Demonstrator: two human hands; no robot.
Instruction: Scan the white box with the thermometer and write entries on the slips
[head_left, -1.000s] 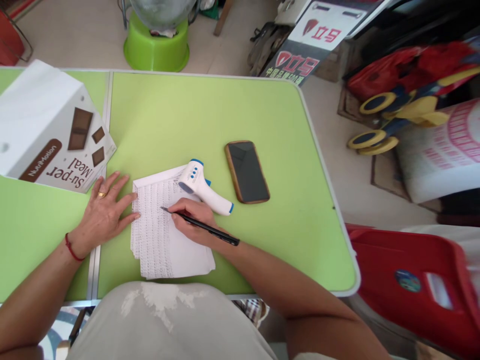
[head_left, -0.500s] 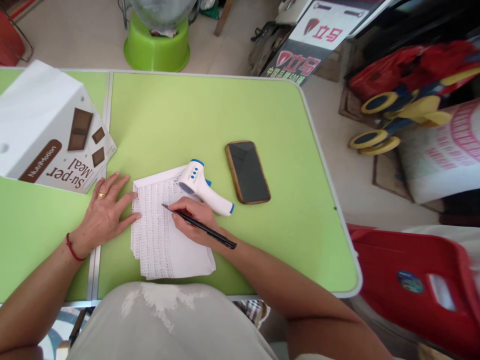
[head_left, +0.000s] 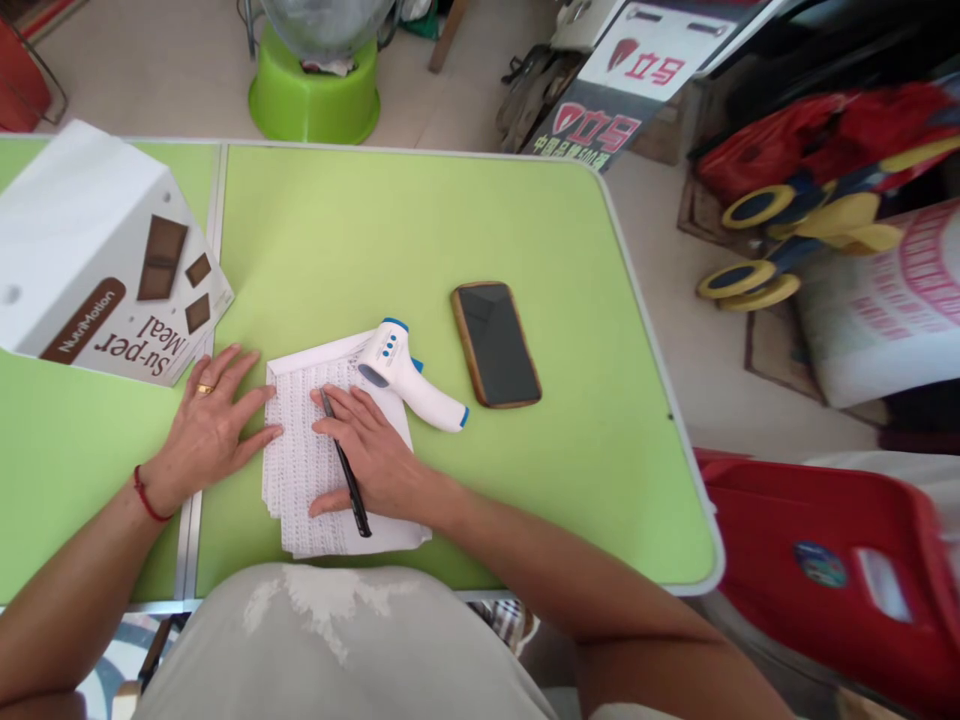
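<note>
My left hand (head_left: pixel 214 420) lies flat with its fingers spread, its thumb and fingertips touching the left edge of a stack of paper sheets (head_left: pixel 300 510) covered in handwritten rows. My right hand (head_left: pixel 379 450) rests on the sheets with its fingers loosely spread. A black pen (head_left: pixel 346 470) runs across it, apparently tucked between the fingers and passing over the thumb; the exact grip cannot be made out. A white and blue infrared thermometer (head_left: pixel 412 380) lies on the top right of the paper, just beyond my right hand.
A smartphone (head_left: pixel 499 345) in a brown-edged case lies right of the thermometer on the green table (head_left: pixel 375 230). A white NutriMotion box (head_left: pixel 112 250) stands at the left. A red chair (head_left: pixel 825 540) is beside the table's right edge, and a green stool (head_left: pixel 315 95) stands beyond it.
My right hand has gone from a writing grip to a spread pose on the paper. The pen has swung to point nearly straight down the page. My left hand stays in place.
</note>
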